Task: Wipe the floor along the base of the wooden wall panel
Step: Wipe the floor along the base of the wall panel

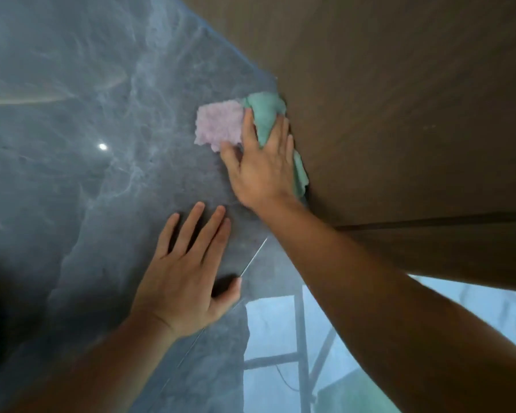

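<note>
Two hands on the floor (72, 174), wooden wall panel (399, 114) just outside the right hand (262, 171).
Cloth (221, 123) pinned under its flat fingers (250, 129), at the panel base running ahead of them; left hand (185, 281) splays flat behind, bracing.

Glossy grey marble floor (72, 180), brown wooden wall panel (399, 99), pale blue reflection (268, 332), light glint (102, 146)

The right hand (259, 165) lay flat, fingers straight toward 12 o'clock; the left hand (185, 281), at its 7 o'clock, splayed palm-down.
</note>
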Action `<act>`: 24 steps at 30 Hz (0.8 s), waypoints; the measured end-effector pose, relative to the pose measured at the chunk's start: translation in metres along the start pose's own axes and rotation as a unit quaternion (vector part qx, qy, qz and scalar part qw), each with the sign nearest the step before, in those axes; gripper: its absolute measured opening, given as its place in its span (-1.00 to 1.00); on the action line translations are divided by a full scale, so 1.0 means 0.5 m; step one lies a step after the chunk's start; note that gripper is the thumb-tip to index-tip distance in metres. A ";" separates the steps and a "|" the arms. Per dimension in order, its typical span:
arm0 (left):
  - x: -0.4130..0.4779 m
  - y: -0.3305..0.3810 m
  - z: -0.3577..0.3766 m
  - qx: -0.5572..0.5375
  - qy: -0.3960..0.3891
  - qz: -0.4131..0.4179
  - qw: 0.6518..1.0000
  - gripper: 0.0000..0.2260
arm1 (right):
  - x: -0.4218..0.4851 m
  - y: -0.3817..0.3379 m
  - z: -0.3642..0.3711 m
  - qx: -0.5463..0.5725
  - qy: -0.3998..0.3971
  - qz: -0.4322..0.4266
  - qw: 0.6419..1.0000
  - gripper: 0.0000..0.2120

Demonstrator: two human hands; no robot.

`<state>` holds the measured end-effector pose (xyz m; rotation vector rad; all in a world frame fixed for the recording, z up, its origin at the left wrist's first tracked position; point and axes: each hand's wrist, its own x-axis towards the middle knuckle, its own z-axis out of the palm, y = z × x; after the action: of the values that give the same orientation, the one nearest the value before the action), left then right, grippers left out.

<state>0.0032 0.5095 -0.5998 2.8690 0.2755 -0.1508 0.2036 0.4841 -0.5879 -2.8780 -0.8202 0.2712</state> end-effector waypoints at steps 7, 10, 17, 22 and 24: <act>-0.006 0.022 -0.003 0.012 -0.008 -0.004 1.000 -0.23 | -0.078 0.086 -0.016 -0.011 -0.022 -0.110 0.994 -0.37; -0.004 0.021 -0.004 0.009 -0.009 0.000 1.000 -0.25 | -0.292 0.147 0.003 0.004 -0.034 -0.088 0.995 -0.36; -0.001 0.022 -0.010 0.008 -0.019 -0.005 1.000 -0.23 | -0.240 0.101 -0.007 0.010 -0.056 -0.080 0.995 -0.36; -0.002 0.024 -0.004 0.010 -0.005 -0.010 1.000 -0.24 | 0.119 0.009 -0.039 0.018 -0.059 -0.076 0.995 -0.41; -0.002 0.023 -0.003 0.011 0.003 -0.011 1.000 -0.25 | 0.167 -0.022 -0.043 0.008 -0.083 -0.066 0.994 -0.40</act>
<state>0.0047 0.4989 -0.5953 2.8887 0.3086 -0.1501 0.2723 0.5364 -0.5760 -2.7997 -1.0257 0.5042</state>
